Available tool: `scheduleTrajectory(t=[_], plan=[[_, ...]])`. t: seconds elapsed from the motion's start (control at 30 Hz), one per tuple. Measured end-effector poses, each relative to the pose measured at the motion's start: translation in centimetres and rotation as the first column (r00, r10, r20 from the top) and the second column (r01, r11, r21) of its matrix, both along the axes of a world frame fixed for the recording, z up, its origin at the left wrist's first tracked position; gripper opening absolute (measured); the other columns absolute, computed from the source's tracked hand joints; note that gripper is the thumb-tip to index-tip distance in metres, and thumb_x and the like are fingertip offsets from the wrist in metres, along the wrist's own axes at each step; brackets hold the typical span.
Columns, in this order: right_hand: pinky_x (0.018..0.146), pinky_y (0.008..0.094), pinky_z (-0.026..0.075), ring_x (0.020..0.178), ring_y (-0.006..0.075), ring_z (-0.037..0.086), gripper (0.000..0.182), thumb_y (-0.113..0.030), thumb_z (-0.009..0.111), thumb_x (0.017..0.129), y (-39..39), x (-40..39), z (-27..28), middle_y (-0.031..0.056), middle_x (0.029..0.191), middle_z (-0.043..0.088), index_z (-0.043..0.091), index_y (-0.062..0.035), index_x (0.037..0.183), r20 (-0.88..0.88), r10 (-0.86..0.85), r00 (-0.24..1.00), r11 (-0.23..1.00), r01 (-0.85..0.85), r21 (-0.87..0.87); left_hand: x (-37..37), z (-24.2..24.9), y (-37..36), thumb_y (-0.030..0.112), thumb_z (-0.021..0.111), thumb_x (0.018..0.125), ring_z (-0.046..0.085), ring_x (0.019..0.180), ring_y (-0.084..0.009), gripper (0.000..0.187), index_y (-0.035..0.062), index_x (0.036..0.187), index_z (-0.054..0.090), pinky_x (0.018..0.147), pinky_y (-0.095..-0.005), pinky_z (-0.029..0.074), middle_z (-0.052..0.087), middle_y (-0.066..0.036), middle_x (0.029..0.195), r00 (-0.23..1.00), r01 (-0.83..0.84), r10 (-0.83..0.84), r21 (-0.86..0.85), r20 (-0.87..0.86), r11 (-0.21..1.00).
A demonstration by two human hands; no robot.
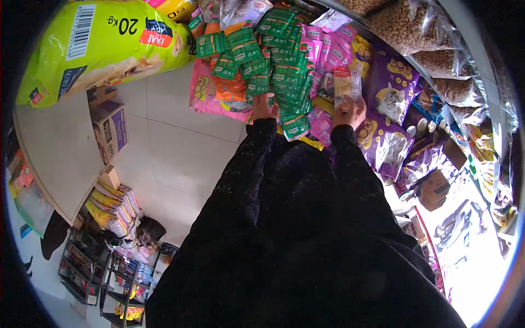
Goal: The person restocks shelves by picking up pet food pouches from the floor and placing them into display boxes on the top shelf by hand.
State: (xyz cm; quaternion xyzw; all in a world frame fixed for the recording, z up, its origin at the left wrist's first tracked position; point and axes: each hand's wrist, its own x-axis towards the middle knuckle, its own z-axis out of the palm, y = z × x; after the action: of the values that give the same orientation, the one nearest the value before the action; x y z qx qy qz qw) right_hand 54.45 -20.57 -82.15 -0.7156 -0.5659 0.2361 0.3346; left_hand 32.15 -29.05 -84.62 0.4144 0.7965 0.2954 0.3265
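Note:
Many green pouches [290,74] lie in an overlapping heap in front of me. At the lower left edge of this heap, my left hand [264,110] has its fingers curled against a green pouch [258,86]; the fingertips are partly hidden. My right hand [350,113] is closed around the lower end of a small packet with a red top and pale body [343,82]. Pink pouches [336,53] lie behind that packet and to its left. Under the heap, an orange pouch [231,89] and a pink bag [202,90] show.
A large lime-green 20 kg bag [109,46] lies at the upper left. Purple bags [391,90] stand right of my right hand. Clear bags of brown kibble [410,24] line the upper right. A carton [112,131] and stacked yellow bags [109,205] sit at the left.

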Motion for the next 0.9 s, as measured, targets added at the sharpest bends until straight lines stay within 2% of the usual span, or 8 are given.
scheduleTrajectory(t=[0.03,0.1,0.27,0.37,0.57,0.67,0.73,0.9], plan=[[0.078,0.0334,0.045,0.085,0.0247,0.056,0.032,-0.005,0.062,0.06,0.1,-0.9,0.3,0.0092,0.093,0.057,0.061,-0.0104,0.091,0.001,-0.001,1.0,1.0,0.001,-0.002,-0.1,-0.3,-0.1,0.004,0.059,0.062,0.043,0.098,-0.0374,0.038,0.0095,0.098,0.047,0.081,-0.0433,0.04,0.047,-0.016,0.1,1.0,0.009,-0.009,0.001,0.0,1.0],[0.077,0.0332,0.045,0.084,0.0243,0.056,0.042,-0.005,0.064,0.06,0.0,-3.5,0.4,0.0095,0.094,0.058,0.057,-0.0104,0.1,0.104,0.384,0.917,0.913,-0.36,-0.193,-0.2,0.0,-0.2,0.004,0.059,0.062,0.043,0.098,-0.0376,0.038,0.0095,0.097,0.047,0.081,-0.0434,0.04,0.047,-0.016,0.101,1.0,0.024,-0.024,-0.002,-0.001,1.0],[0.074,0.033,0.046,0.083,0.0207,0.058,0.045,-0.014,0.067,0.064,-0.4,-9.4,-3.0,0.0105,0.095,0.059,0.052,-0.0081,0.106,-0.263,0.102,0.959,0.813,-0.233,-0.534,-0.7,1.4,0.3,0.005,0.059,0.063,0.045,0.097,-0.036,0.036,0.0087,0.097,0.047,0.077,-0.0423,0.042,0.047,-0.015,0.1,0.992,0.088,-0.089,-0.014,-0.089,0.996],[0.073,0.0313,0.047,0.084,0.0196,0.058,0.044,-0.014,0.067,0.065,0.6,-9.2,-3.8,0.0104,0.094,0.059,0.052,-0.007,0.106,-0.109,0.153,0.982,0.776,-0.188,-0.602,-1.2,1.4,0.7,0.005,0.058,0.064,0.047,0.095,-0.0336,0.036,0.0083,0.098,0.047,0.074,-0.0409,0.044,0.048,-0.014,0.101,0.987,0.111,-0.111,-0.011,-0.113,0.994],[0.069,0.0262,0.046,0.084,0.0147,0.058,0.044,-0.013,0.069,0.064,-0.7,-6.2,-5.8,0.0081,0.091,0.06,0.052,-0.0059,0.105,0.102,0.394,0.914,0.764,-0.264,-0.589,-0.9,-0.7,0.3,0.005,0.056,0.066,0.055,0.084,-0.0265,0.038,0.0079,0.104,0.047,0.071,-0.0368,0.046,0.053,-0.013,0.095,0.982,0.069,-0.049,-0.107,0.18,0.992],[0.066,0.0236,0.045,0.078,0.0116,0.058,0.044,-0.012,0.069,0.064,-3.0,-5.3,-10.0,0.0048,0.084,0.06,0.053,-0.0063,0.104,-0.255,0.184,0.949,0.689,-0.309,-0.656,0.2,-2.3,0.0,0.005,0.055,0.067,0.056,0.08,-0.0254,0.04,0.0079,0.105,0.047,0.071,-0.0354,0.047,0.055,-0.013,0.093,0.957,0.039,-0.007,-0.104,0.291,0.994],[0.065,0.0235,0.045,0.076,0.0109,0.057,0.043,-0.011,0.069,0.065,-2.9,-5.5,-9.1,0.004,0.081,0.06,0.053,-0.0061,0.105,-0.267,0.211,0.94,0.674,-0.338,-0.657,1.4,-2.6,-0.1,0.005,0.055,0.067,0.058,0.076,-0.0255,0.04,0.0077,0.107,0.047,0.069,-0.0339,0.048,0.056,-0.012,0.089,0.908,-0.022,0.044,-0.057,0.417,0.998],[0.062,0.0238,0.045,0.067,0.0096,0.056,0.038,-0.008,0.067,0.068,-1.7,-5.1,-6.3,0.002,0.074,0.058,0.056,-0.0051,0.103,-0.344,0.241,0.908,0.596,-0.418,-0.686,2.3,-1.1,0.2,0.007,0.056,0.068,0.058,0.076,-0.0249,0.039,0.0084,0.106,0.047,0.067,-0.0315,0.048,0.058,-0.011,0.088,0.981,0.085,-0.089,0.031,0.17,0.996]])
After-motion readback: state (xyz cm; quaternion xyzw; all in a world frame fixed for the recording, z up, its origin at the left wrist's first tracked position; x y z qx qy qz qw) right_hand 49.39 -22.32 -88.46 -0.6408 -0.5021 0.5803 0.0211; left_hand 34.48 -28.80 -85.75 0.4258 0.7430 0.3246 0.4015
